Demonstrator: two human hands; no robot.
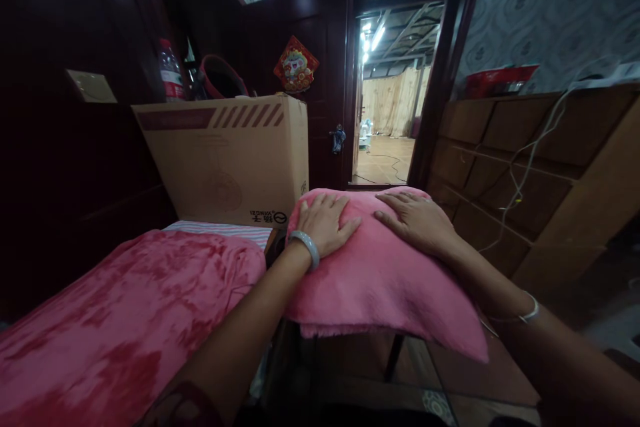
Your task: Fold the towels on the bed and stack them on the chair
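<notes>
— Item one?
— Pillow (pixel 380 273): pink, fleecy, soft, roughly rectangular. Long axis runs from me toward the doorway (pixel 390 93); near edge hangs loose. It lies just right of the bed, on something I cannot make out.

— Hands?
— Both flat on its far end, fingers spread, gripping nothing. Left hand (pixel 325 223) and right hand (pixel 417 220) sit side by side, near but apart. Pale bangle (pixel 305 245) on the left wrist, thin one (pixel 530 310) on the right.

— Next?
— Blanket (pixel 125 320): pink-red, plush, mottled, covering the bed at left.

— Writing?
— Box (pixel 230 160): brown cardboard, upright behind the blanket, diagonal stripes at the top, a logo with characters at the bottom edge, too small to read. Red diamond paper charm (pixel 296 67) on the dark door.
</notes>
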